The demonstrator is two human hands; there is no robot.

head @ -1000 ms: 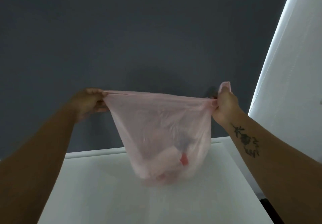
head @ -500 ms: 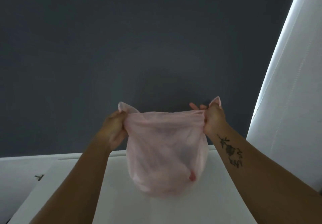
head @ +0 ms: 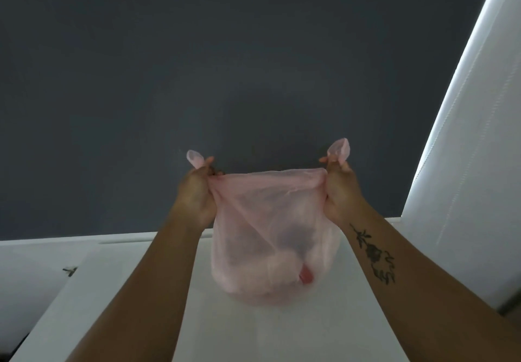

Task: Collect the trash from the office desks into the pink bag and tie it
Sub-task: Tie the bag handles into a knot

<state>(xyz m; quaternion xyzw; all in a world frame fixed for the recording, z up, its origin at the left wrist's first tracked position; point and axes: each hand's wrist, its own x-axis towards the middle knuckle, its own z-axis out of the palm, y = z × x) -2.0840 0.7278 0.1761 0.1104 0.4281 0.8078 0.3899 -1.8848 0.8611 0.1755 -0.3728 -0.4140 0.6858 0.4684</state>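
Far left, low: a small dark fitting (head: 70,270) sits on the white surface beside the desk (head: 135,305), purpose unclear. Left hand (head: 197,192) pinched tight on the left corner of the pink bag (head: 270,237), fingers closed together around the film, a short ear of plastic (head: 194,157) standing up above the grip. That ear is likely kept free as one of the two tails for a knot. Bag hangs between the hands over the desk top; whether its bottom rests on the surface or hangs just clear, cannot tell. Mouth stretched nearly flat between the grips, which closes the opening and gathers slack. Through the film: pale crumpled trash (head: 265,266) and one small red piece (head: 306,275), settled low. Right hand (head: 339,192) likewise clamped on the right corner, its own ear (head: 340,149) sticking up. Collecting looks finished; tying is the step in hand, knot not yet made. Dark wall (head: 225,65) behind, bright blind (head: 465,164) far right.
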